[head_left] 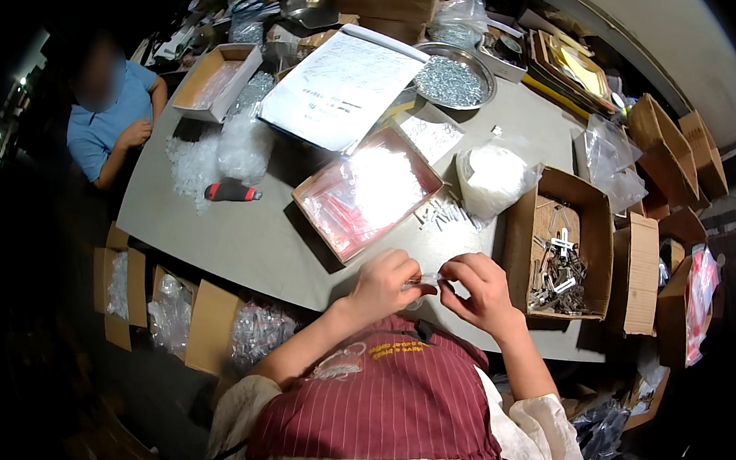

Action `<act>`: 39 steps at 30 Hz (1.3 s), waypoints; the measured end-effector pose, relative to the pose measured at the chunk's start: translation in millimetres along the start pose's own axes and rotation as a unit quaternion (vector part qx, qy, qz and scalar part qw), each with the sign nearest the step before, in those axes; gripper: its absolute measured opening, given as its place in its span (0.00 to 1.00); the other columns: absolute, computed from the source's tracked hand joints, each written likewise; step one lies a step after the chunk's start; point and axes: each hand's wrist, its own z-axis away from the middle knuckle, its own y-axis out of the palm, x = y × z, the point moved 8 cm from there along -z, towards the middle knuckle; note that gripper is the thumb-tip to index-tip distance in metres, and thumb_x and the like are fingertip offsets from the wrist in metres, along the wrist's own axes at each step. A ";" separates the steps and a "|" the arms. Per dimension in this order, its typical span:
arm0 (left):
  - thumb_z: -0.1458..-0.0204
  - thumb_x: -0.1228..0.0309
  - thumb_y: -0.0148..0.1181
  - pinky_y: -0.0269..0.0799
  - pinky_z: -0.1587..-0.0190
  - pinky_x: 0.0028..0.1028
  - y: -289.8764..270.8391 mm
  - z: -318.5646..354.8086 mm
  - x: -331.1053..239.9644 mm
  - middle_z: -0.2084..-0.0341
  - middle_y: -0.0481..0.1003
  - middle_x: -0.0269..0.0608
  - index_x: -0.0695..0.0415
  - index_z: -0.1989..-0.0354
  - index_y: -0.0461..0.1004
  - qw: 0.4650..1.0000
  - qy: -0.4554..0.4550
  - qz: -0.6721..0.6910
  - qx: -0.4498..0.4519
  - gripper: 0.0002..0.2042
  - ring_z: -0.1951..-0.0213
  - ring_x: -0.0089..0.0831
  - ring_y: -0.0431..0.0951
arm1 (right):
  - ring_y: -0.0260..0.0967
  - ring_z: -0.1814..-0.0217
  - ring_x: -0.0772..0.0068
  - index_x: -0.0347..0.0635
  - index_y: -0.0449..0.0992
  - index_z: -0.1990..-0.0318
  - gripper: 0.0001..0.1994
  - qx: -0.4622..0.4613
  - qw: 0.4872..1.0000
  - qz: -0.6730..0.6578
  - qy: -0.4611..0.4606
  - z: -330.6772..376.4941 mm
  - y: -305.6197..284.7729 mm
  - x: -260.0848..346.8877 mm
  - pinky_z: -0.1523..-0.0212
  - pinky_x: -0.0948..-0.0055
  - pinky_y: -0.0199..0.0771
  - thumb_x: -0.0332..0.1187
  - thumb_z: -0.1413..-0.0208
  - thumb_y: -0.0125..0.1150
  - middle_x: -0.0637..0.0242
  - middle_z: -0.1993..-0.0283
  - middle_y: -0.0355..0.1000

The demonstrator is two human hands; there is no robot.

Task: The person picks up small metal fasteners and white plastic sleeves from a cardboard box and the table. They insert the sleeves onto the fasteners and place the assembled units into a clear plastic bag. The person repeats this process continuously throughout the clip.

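Just above the table's near edge, my left hand (384, 283) and my right hand (479, 292) face each other with fingers pinched. Between them is a small see-through plastic bag (420, 293), gripped from both sides. What is inside the bag is too small to make out. Beyond my left hand sits a shallow cardboard box (307, 210) of flat plastic bags with red markings, glaring white under the light. Small white pieces (444, 213) lie loose past my right hand. To its right stands a deep cardboard box (518, 242) holding metal parts.
A bulging plastic bag (488, 181) of white contents stands beside the deep box. Further back are a clipboard with paper (340, 85) and a metal bowl (489, 91) of small parts. A red-and-black tool handle (231, 192) lies left. A person in blue (104, 127) sits at the left edge.
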 end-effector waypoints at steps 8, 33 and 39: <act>0.57 0.75 0.70 0.74 0.56 0.39 5.7 -6.6 -15.6 0.61 0.74 0.44 0.58 0.54 0.75 0.999 0.044 0.022 0.021 0.19 0.58 0.44 0.76 | 0.70 0.45 0.62 0.46 0.80 0.52 0.20 0.047 0.996 0.074 -0.019 5.8 -10.0 7.7 0.33 0.51 0.59 0.25 0.57 0.69 0.69 0.56 0.77; 0.53 0.72 0.71 0.67 0.52 0.41 54.2 36.1 -12.2 0.69 0.76 0.42 0.57 0.66 0.72 0.983 -0.177 -0.017 0.050 0.12 0.60 0.47 0.75 | 0.76 0.53 0.45 0.41 0.79 0.55 0.14 0.186 0.931 0.063 0.306 112.4 -70.1 -202.0 0.53 0.54 0.77 0.27 0.52 0.63 0.50 0.57 0.75; 0.52 0.73 0.71 0.68 0.53 0.41 59.3 44.4 -13.6 0.68 0.77 0.42 0.57 0.66 0.73 0.973 -0.226 -0.014 0.047 0.10 0.60 0.48 0.75 | 0.71 0.46 0.47 0.42 0.79 0.53 0.21 0.294 0.928 0.177 0.147 123.3 -31.0 -223.1 0.42 0.54 0.71 0.32 0.59 0.70 0.53 0.53 0.72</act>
